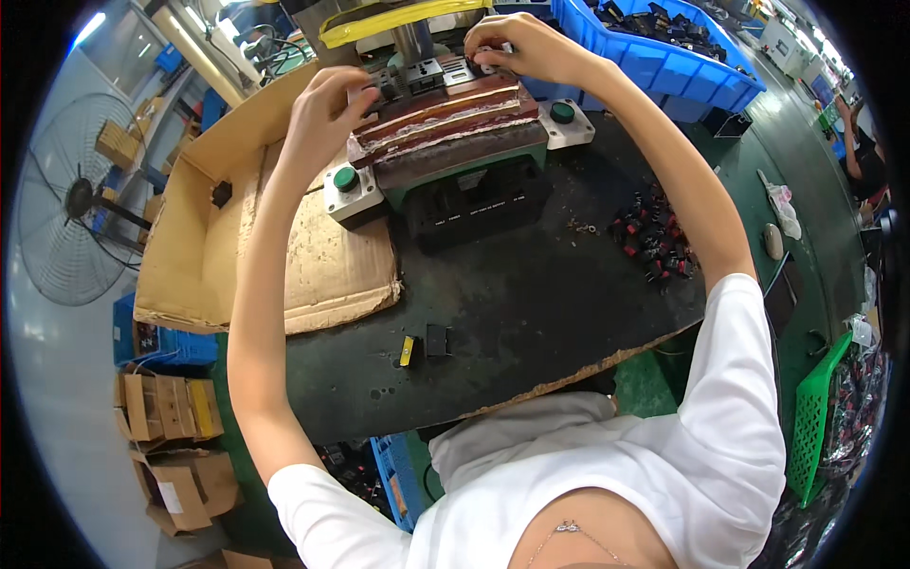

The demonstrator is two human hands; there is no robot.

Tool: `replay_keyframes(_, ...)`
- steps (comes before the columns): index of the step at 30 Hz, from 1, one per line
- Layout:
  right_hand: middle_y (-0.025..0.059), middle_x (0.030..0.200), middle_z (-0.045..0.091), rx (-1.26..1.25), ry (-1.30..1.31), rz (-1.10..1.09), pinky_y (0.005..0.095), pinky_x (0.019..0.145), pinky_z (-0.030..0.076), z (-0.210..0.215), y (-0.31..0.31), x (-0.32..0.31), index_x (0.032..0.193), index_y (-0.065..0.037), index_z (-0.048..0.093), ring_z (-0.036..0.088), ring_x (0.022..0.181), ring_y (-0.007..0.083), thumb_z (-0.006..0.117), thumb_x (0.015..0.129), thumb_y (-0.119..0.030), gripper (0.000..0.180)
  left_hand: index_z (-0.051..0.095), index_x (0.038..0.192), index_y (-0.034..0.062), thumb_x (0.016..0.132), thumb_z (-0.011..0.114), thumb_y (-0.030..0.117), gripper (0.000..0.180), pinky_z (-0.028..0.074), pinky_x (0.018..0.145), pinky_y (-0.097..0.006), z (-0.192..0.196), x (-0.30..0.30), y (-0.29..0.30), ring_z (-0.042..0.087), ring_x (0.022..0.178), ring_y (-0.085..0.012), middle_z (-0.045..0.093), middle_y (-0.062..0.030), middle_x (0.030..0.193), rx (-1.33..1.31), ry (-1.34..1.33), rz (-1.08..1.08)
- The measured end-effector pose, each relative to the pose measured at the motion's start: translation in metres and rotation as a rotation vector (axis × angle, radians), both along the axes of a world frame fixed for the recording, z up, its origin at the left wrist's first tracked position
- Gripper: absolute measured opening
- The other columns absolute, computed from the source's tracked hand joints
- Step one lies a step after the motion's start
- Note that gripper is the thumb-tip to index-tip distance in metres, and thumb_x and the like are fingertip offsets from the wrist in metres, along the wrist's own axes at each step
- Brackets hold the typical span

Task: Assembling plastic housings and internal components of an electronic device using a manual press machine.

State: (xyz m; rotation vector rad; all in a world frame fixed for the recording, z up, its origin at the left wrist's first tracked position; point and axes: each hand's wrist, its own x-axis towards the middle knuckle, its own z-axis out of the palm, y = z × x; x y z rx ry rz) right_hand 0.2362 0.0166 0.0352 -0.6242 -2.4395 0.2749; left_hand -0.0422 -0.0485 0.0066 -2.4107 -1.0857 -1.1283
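Both my arms reach out to a press (pixel 464 142) with a green body and a reddish-brown, tape-edged top. On top sits a metal fixture (pixel 425 74) beneath a steel column (pixel 412 40). At the fixture's left end my left hand (pixel 325 116) is closed, thumb and fingers curled together beside a small dark part (pixel 387 85). My right hand (pixel 531 49) pinches at the right end, close to a small greyish piece (pixel 487 59). What lies between the fingertips of either hand is too small to make out.
Green push buttons (pixel 346 179) (pixel 562 113) flank the press. A cut-open carton (pixel 332 266) lies left; a blue crate (pixel 654 71) of black parts stands far right. Small red-and-black parts (pixel 654 237) are piled on the dark table (pixel 531 303). Nearer lie a yellow-faced block (pixel 408 351) and a black block (pixel 438 340).
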Motion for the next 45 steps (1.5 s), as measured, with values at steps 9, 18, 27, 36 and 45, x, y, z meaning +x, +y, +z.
replay_keyframes(9, 0.0164, 0.068, 0.059, -0.058, -0.416, -0.317, 0.0333, 0.061, 0.045, -0.032, -0.033, 0.079, 0.077, 0.005, 0.063, 0.056, 0.064, 0.0293, 0.069, 0.07, -0.01, 0.017, 0.059, 0.082, 0.0003, 0.082, 0.06, 0.012, 0.012, 0.044, 0.074, -0.035, -0.042, -0.021, -0.078, 0.059, 0.077, -0.0287, 0.061, -0.0112, 0.08, -0.269, -0.091, 0.181)
replay_keyframes(18, 0.0187, 0.058, 0.046, 0.071, -0.482, -0.425, 0.0384, 0.062, 0.043, -0.035, -0.038, 0.063, 0.054, 0.005, 0.052, 0.052, 0.062, 0.0343, 0.065, 0.061, -0.012, 0.022, 0.054, 0.074, 0.0018, 0.081, 0.059, 0.01, 0.011, 0.039, 0.076, -0.035, -0.06, -0.015, -0.068, 0.056, 0.077, -0.028, 0.059, -0.0098, 0.075, -0.109, -0.112, 0.188)
replay_keyframes(27, 0.0184, 0.047, 0.047, 0.017, -0.461, -0.296, 0.0324, 0.054, 0.045, -0.029, -0.027, 0.061, 0.049, 0.008, 0.052, 0.053, 0.048, 0.0312, 0.064, 0.065, -0.009, 0.026, 0.053, 0.074, 0.0015, 0.083, 0.056, 0.011, 0.014, 0.038, 0.075, -0.035, -0.064, -0.011, -0.065, 0.055, 0.075, -0.0275, 0.058, -0.0099, 0.074, -0.111, -0.161, 0.216)
replay_keyframes(36, 0.0159, 0.063, 0.063, 0.041, -0.543, -0.426, 0.0338, 0.056, 0.051, -0.026, -0.029, 0.048, 0.062, 0.003, 0.065, 0.063, 0.06, 0.0277, 0.07, 0.063, -0.016, 0.019, 0.055, 0.081, 0.0013, 0.084, 0.054, 0.01, 0.009, 0.039, 0.082, -0.035, -0.058, -0.017, -0.078, 0.056, 0.089, -0.0298, 0.061, -0.0118, 0.085, -0.118, -0.076, 0.216)
replay_keyframes(45, 0.0158, 0.043, 0.042, -0.002, -0.522, -0.332, 0.0312, 0.046, 0.04, -0.021, -0.034, 0.06, 0.055, 0.01, 0.053, 0.043, 0.041, 0.0255, 0.065, 0.074, -0.014, 0.033, 0.056, 0.103, 0.0009, 0.09, 0.047, 0.006, 0.016, 0.039, 0.09, -0.029, -0.014, 0.022, -0.152, 0.053, 0.098, -0.0109, 0.058, -0.005, 0.099, -0.589, -0.799, 0.031)
